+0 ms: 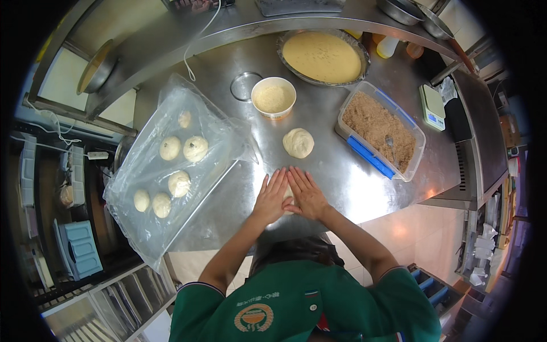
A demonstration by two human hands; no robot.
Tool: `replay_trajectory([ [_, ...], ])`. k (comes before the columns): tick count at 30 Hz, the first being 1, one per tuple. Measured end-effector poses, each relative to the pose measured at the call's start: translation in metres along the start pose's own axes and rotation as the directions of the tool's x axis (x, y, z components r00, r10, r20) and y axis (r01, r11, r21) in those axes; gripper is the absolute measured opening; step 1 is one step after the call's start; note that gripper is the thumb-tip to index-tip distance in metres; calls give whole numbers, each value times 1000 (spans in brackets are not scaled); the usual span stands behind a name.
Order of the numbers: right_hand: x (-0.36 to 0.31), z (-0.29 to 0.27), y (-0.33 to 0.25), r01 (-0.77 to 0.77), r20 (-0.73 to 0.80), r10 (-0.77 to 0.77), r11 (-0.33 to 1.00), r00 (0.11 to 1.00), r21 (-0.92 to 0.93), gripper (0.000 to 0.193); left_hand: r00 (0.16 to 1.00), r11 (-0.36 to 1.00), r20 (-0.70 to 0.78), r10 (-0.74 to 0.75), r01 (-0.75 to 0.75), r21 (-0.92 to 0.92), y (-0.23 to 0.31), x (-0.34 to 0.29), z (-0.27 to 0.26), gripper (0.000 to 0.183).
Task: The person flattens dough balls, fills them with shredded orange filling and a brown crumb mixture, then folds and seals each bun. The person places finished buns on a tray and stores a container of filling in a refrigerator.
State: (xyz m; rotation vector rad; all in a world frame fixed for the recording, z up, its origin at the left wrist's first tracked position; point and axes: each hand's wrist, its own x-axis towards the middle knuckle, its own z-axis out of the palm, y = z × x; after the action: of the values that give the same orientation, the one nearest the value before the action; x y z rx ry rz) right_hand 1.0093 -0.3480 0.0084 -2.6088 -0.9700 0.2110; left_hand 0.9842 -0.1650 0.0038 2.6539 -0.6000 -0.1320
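Note:
Side by side near the front edge of the steel table, my left hand (273,198) and my right hand (307,196) lie flat with fingers stretched out. Under them is a piece of dough (288,194), mostly hidden by the palms. Just beyond my fingertips rests a round ball of dough (298,143). Farther back stands a white tub (274,98) holding a pale crumbly or powdery content. To the left, several dough balls (195,149) sit on a tray covered with clear plastic sheet (142,181).
A clear box with blue clips (370,155) holds brown crumbly filling and a spoon (391,149). Behind stands a large bowl of yellow mixture (322,57). A metal ring (246,86) lies beside the tub. A small scale (432,108) sits far right, below a steel shelf (239,32).

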Motion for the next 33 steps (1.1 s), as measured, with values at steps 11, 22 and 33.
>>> replay_trajectory([
  [11, -36, -5, -16, -3, 30, 3, 1000, 1000, 23, 103, 994, 996, -94, -55, 48, -74, 24, -29, -23, 81],
  [22, -72, 5, -44, 30, 57, -35, 996, 998, 83, 91, 768, 816, -359, -531, 350, -459, 9, -57, -9, 35],
  [33, -15, 2, -35, 27, -139, -10, 992, 990, 122, 93, 813, 793, -219, -539, 402, -458, 5, -12, 4, 11],
])
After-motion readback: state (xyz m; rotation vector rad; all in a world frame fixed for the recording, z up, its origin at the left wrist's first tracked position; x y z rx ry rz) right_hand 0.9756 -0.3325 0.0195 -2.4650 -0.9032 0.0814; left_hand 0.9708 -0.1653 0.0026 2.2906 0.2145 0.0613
